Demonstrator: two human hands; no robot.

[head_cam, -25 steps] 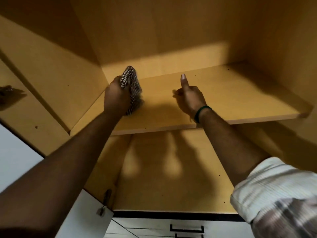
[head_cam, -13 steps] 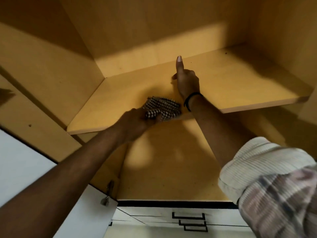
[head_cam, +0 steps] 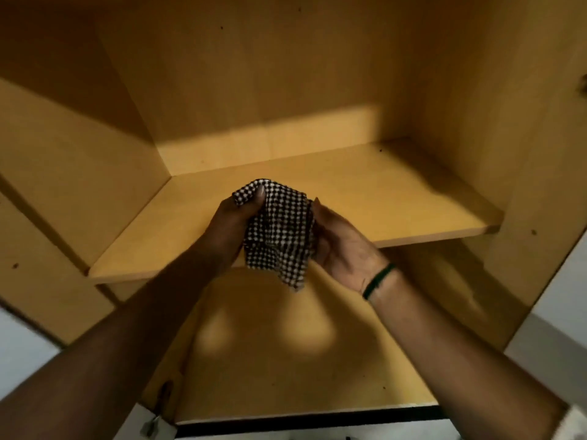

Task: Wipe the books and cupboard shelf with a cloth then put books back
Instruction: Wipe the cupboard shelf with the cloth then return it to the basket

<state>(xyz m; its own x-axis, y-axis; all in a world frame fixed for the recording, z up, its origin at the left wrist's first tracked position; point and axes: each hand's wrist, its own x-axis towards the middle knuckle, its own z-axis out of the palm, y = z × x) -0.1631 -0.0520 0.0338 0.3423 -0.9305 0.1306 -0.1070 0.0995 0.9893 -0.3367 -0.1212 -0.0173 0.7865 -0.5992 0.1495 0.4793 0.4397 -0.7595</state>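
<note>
Where the shelf [head_cam: 381, 198] juts out, left hand [head_cam: 232, 223] and right hand [head_cam: 343, 246] fingers grip the cloth [head_cam: 276, 230]

The cloth [head_cam: 276, 230] no longer lies on the shelf [head_cam: 381, 198]; it hangs lifted before the front edge. The right hand [head_cam: 340, 246] has left the shelf, turned palm-up, and holds the cloth together with the left hand [head_cam: 235, 223].

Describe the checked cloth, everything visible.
The cloth is small black-and-white checked fabric, soft and crumpled, held up before the shelf edge, not lying on it. The left hand grips its upper-left corner, thumb on top; the right hand meets its right edge, fingers hidden behind. A loose corner hangs down.
</note>
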